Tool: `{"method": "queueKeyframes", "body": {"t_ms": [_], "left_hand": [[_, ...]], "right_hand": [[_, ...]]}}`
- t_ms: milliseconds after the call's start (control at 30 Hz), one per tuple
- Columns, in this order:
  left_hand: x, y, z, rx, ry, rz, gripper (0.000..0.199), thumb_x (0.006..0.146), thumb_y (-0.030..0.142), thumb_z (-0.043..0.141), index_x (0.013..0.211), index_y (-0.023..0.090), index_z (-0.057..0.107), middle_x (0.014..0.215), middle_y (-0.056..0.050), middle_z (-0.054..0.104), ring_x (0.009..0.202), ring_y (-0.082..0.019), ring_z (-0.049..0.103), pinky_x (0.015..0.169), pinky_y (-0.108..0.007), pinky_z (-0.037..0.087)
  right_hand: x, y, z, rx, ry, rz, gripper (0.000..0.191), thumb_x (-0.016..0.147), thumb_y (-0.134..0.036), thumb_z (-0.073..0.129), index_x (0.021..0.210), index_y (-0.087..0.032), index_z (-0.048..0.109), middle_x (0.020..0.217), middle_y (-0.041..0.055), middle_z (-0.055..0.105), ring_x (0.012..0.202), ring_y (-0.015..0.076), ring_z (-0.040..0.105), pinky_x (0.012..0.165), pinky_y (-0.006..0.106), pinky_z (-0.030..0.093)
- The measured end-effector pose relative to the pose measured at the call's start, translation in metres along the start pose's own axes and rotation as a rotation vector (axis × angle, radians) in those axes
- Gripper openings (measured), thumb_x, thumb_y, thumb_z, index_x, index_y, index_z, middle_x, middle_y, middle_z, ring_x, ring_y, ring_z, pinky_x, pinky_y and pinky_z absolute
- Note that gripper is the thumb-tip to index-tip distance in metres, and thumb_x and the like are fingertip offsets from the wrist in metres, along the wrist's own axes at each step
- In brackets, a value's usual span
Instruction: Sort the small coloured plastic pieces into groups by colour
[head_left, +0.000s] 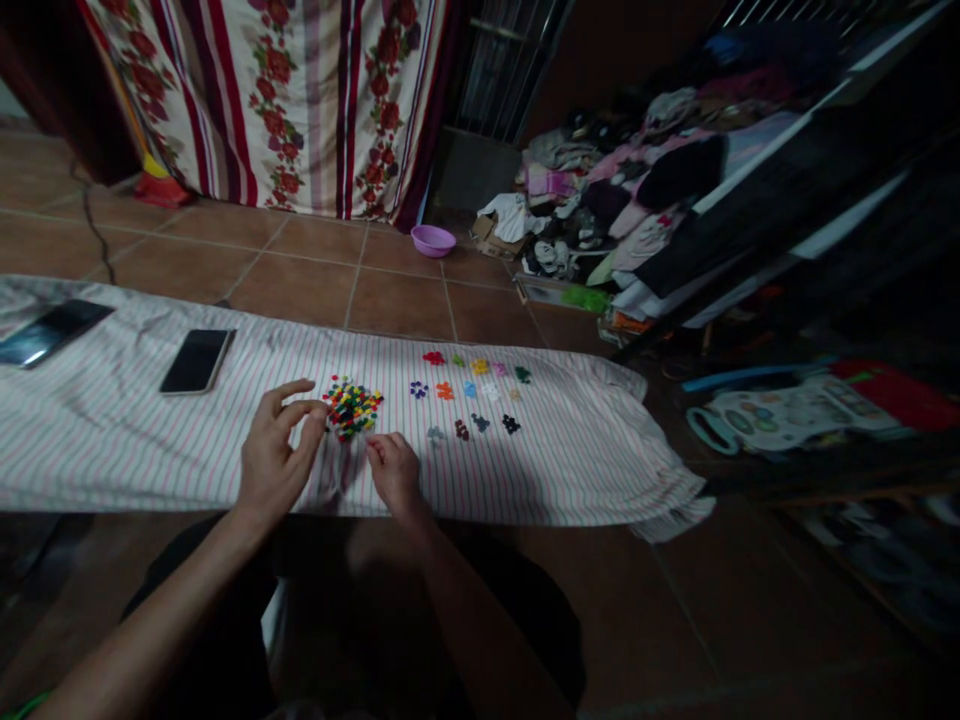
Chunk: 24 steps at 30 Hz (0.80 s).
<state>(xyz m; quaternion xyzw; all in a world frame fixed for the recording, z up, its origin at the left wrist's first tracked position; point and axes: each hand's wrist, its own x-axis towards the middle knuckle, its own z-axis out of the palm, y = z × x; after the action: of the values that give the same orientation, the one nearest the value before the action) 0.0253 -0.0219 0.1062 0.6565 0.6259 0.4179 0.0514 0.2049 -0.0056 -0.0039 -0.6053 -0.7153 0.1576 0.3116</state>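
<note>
On cloth (585, 470): phone (197, 362) left of heap (352, 408) | clusters (470, 390) right of heap | on floor (292, 290) behind cloth: basin (433, 240)

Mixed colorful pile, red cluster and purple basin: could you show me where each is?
Mixed colorful pile (355, 408): head view, middle of its pieces.
Red cluster (433, 358): head view, its middle.
Purple basin (433, 246): head view, its near side.

2 dark-screened devices (196, 362) lie left; a purple basin (433, 241) sits on brown tiles (397, 295) near heaped clothes (606, 203).

Bare left hand (279, 445) is curving at left edge of multicoloured small-piece pile (354, 408); bare right hand (395, 472) is curling near-right; single-colour clusters (445, 391) are lying right on striped white cloth (592, 475).
</note>
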Motion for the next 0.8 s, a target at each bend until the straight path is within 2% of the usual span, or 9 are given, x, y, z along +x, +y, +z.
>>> {"method": "queueKeyframes", "body": {"t_ms": [100,200,267,400,533,667,800], "left_hand": [[0.006,-0.04,0.025,0.128,-0.009,-0.113,0.041,0.089,0.045,0.037,0.076,0.018,0.064,0.089,-0.009,0.063,0.101,-0.025,0.056,0.091,-0.042,0.046],[0.002,-0.073,0.049,0.285,-0.016,-0.083,0.034,0.084,0.039,0.041,0.092,0.014,0.063,0.101,-0.014,0.062,0.113,-0.029,0.049,0.099,-0.045,0.039],[-0.003,-0.082,0.057,0.371,-0.055,-0.053,0.03,0.082,0.032,0.041,0.096,0.014,0.061,0.103,-0.014,0.06,0.112,-0.029,0.049,0.099,-0.046,0.037],[-0.011,-0.077,0.061,0.527,-0.121,-0.097,0.031,0.086,0.028,0.036,0.102,0.014,0.059,0.114,-0.017,0.056,0.114,-0.028,0.048,0.092,-0.043,0.037],[-0.012,-0.071,0.061,0.554,-0.132,-0.089,0.031,0.085,0.027,0.038,0.105,0.014,0.059,0.118,-0.017,0.054,0.113,-0.028,0.048,0.09,-0.041,0.037],[-0.01,-0.07,0.062,0.596,-0.154,-0.078,0.03,0.085,0.026,0.039,0.104,0.014,0.058,0.112,-0.016,0.056,0.109,-0.028,0.048,0.088,-0.041,0.036],[-0.01,-0.069,0.063,0.643,-0.157,-0.066,0.028,0.088,0.026,0.035,0.102,0.015,0.057,0.111,-0.014,0.055,0.109,-0.027,0.048,0.088,-0.04,0.036]], "right_hand": [[0.001,0.0,-0.005,0.061,-0.02,0.012,0.012,0.087,-0.021,0.057,0.091,-0.023,0.068,0.087,0.0014,0.066,0.082,0.0137,0.061,0.075,0.022,0.046],[0.003,0.001,-0.009,0.104,-0.036,0.022,0.012,0.086,-0.022,0.056,0.09,-0.023,0.067,0.086,0.0013,0.067,0.08,0.0132,0.062,0.072,0.022,0.047],[0.005,0.003,-0.012,0.138,-0.044,0.025,0.013,0.087,-0.023,0.055,0.092,-0.023,0.067,0.087,0.0009,0.069,0.081,0.0135,0.064,0.072,0.022,0.048],[0.024,0.017,-0.022,0.231,-0.037,0.049,0.015,0.087,-0.024,0.053,0.096,-0.023,0.065,0.089,0.0006,0.071,0.082,0.0145,0.067,0.074,0.024,0.051],[0.068,0.048,-0.041,0.206,0.064,0.079,0.018,0.085,-0.024,0.053,0.098,-0.022,0.065,0.089,0.0022,0.07,0.079,0.0155,0.066,0.074,0.027,0.051],[0.124,0.084,-0.063,0.044,0.136,0.13,0.018,0.081,-0.017,0.052,0.09,-0.02,0.068,0.088,0.0038,0.068,0.079,0.0154,0.064,0.076,0.027,0.05],[0.166,0.104,-0.074,-0.168,0.111,0.153,0.022,0.082,-0.015,0.051,0.091,-0.021,0.071,0.09,0.0036,0.067,0.084,0.0162,0.061,0.081,0.027,0.047]]}}
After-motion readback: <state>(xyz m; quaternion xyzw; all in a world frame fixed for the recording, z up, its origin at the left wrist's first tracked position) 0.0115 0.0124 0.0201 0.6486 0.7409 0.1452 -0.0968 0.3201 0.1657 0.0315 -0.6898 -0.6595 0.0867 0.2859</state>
